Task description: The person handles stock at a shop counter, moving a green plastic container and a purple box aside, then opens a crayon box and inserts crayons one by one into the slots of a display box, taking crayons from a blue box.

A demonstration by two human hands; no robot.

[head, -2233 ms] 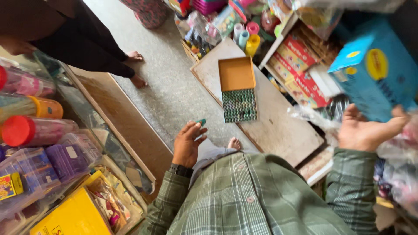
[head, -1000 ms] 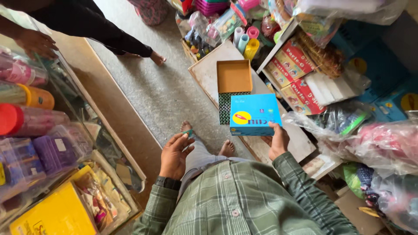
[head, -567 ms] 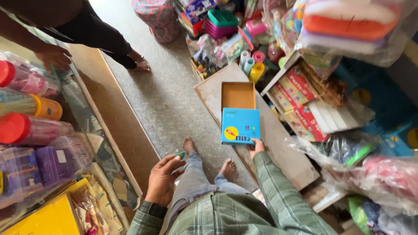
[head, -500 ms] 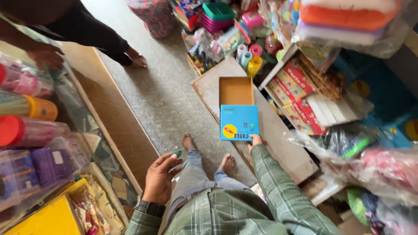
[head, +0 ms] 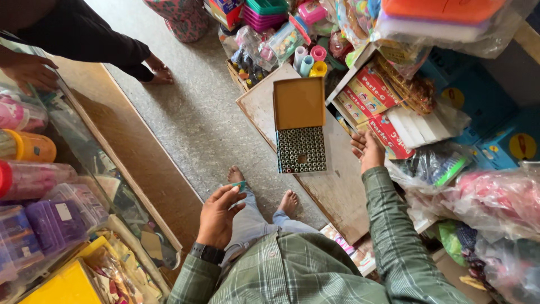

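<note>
Cardboard box (head: 300, 128), shallow and square, lies open on a scuffed wooden board (head: 337, 186) on the floor; its plain tan lid is folded back and the lower half is packed with tight rows of small dark round caps, with one small gap in the grid. Right hand (head: 367, 150) hovers just beside the box's right edge, palm turned up, fingers loosely spread and holding nothing. Left hand (head: 218, 214), with a dark watch at the wrist, is raised near the person's knees and pinches a small green object (head: 241, 184) between thumb and fingertips; what the object is cannot be told. Both arms wear a green plaid shirt (head: 304, 276), and two bare feet rest on speckled grey carpet (head: 197, 112). Red and yellow cartons (head: 378, 95) are stacked on a low shelf just right of the board, beside crinkled clear plastic bags (head: 484, 197). At far left, plastic jars (head: 28, 147) with coloured lids stand in a glass-fronted counter, where another person's hand (head: 31, 70) rests on the edge.
</note>
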